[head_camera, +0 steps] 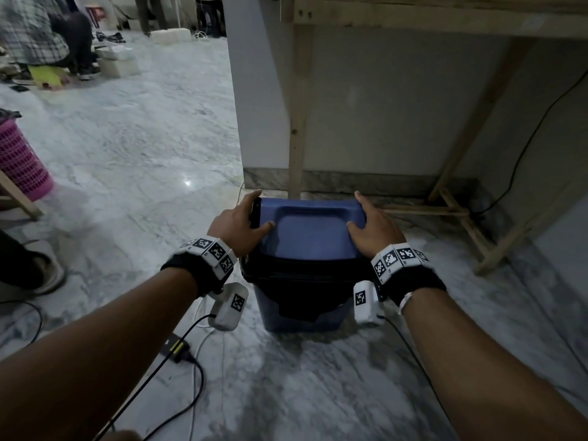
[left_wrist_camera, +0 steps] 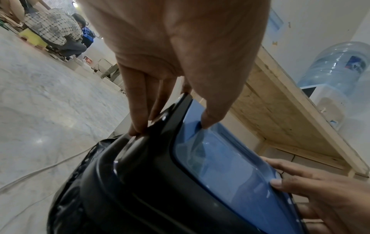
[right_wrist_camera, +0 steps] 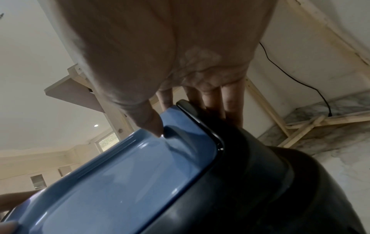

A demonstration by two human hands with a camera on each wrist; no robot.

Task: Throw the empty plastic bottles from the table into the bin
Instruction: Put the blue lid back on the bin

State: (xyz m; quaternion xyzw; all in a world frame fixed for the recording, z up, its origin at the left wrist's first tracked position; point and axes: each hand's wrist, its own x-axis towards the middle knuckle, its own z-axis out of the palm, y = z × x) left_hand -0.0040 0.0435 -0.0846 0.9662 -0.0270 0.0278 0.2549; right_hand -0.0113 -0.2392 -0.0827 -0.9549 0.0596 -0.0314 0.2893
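Observation:
A blue bin (head_camera: 302, 316) with a black liner stands on the marble floor in front of a wooden table. Its top is a black frame (left_wrist_camera: 150, 182) round a blue flap (head_camera: 305, 237). My left hand (head_camera: 245, 221) grips the top's left side, thumb on the flap (left_wrist_camera: 230, 174), fingers down the black edge. My right hand (head_camera: 372, 224) grips the right side the same way, thumb pressing the flap (right_wrist_camera: 120, 182). The flap is down over the opening. No plastic bottle shows in any view.
The table's leg (head_camera: 297, 122) and floor braces (head_camera: 461, 214) stand just behind the bin. Cables (head_camera: 191, 361) lie on the floor at front left. A pink basket (head_camera: 22, 160) and someone's sandalled foot (head_camera: 41, 268) are at the left. A water jug (left_wrist_camera: 340, 66) stands on the table.

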